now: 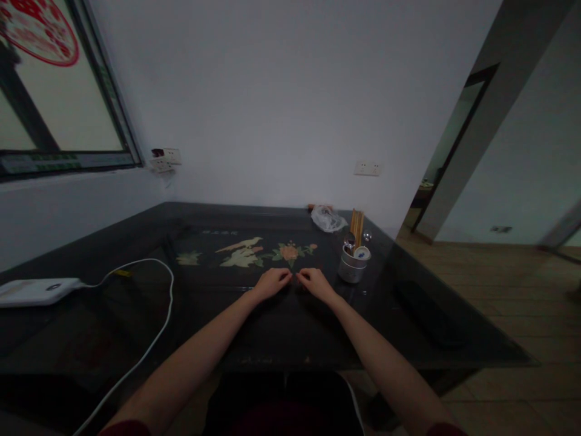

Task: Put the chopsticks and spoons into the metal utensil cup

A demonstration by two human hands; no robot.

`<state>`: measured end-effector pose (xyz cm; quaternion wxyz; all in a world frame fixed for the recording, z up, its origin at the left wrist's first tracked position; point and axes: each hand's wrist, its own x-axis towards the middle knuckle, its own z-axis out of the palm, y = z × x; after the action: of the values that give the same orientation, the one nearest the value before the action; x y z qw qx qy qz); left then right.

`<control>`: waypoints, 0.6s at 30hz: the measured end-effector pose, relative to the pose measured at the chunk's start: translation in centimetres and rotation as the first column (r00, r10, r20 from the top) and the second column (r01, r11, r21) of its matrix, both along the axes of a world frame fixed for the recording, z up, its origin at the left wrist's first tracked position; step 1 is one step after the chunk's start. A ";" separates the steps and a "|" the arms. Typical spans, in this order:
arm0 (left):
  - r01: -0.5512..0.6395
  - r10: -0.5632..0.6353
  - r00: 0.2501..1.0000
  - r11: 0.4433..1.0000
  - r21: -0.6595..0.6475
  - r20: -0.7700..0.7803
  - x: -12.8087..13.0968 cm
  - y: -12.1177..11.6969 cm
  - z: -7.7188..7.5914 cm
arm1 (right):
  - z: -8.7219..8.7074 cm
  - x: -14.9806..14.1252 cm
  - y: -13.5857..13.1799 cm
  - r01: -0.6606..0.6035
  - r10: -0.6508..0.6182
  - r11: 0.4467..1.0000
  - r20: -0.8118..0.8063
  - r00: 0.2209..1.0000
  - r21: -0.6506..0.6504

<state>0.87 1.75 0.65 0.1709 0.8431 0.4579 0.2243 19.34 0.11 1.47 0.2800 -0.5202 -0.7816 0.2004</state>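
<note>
My left hand rests on the dark, glossy table, its fingers curled in and closed, with nothing showing in them. Facing it across a narrow gap is my right hand, closed in the same loose way and also showing nothing held. Just beyond both hands lies a picture of a pink flower and pale birds on the tabletop. To the right of my right hand stands a light-coloured utensil pot with wooden chopsticks and spoons upright in it.
A crumpled clear plastic bag lies near the wall. At the left sits a white power bank-like device, with a white cable looping over the table's front edge. A dark flat object lies at the right. Wall sockets are behind.
</note>
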 end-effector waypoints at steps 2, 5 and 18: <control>-0.007 0.007 1.000 1.000 0.005 -0.003 0.0 0.0 0.0 | 0.1 0.0 -0.1 0.000 0.000 1.000 0.000 1.000 -0.002; -0.014 0.014 1.000 1.000 0.001 -0.004 0.0 0.0 -0.1 | 0.3 0.0 -0.2 -0.001 0.001 1.000 0.008 1.000 -0.022; 0.008 -0.008 1.000 1.000 0.000 0.004 -0.1 0.1 -0.2 | 0.4 -0.2 -0.3 0.020 -0.019 1.000 0.050 0.999 -0.005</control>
<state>0.77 1.86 0.42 0.1727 0.8444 0.4542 0.2255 19.15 -0.20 1.84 0.2609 -0.5334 -0.7826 0.1870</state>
